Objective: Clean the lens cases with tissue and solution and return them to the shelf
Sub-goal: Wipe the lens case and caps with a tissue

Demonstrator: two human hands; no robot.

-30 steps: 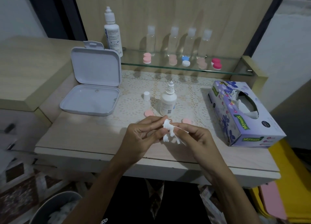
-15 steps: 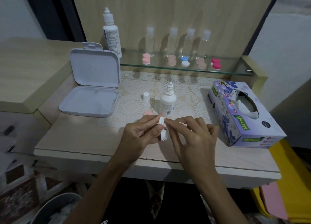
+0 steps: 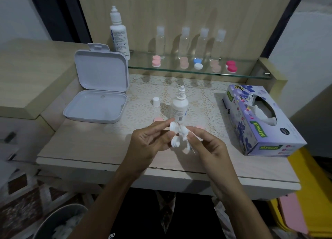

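A white double lens case (image 3: 174, 135) with its caps off is pinched in my left hand (image 3: 150, 141) over the front of the table. My right hand (image 3: 206, 143) holds a twisted white tissue (image 3: 185, 136) against the case's upper well. Two pink caps lie on the lace mat, one (image 3: 158, 119) to the left and one (image 3: 199, 127) half hidden behind my right hand. An uncapped small solution bottle (image 3: 180, 107) stands just behind the hands, its white cap (image 3: 156, 101) beside it. Several coloured lens cases (image 3: 197, 64) sit on the glass shelf (image 3: 251, 75).
An open white plastic box (image 3: 97, 102) lies at the left. A purple tissue box (image 3: 258, 120) stands at the right. A tall solution bottle (image 3: 119, 34) and several clear bottles (image 3: 185, 43) stand on the shelf. A bin (image 3: 59, 222) with used tissue is below left.
My right hand drew back to the right and the tissue shows again at the case; half a second ago its fingers covered the case. The left hand kept hold of the case.
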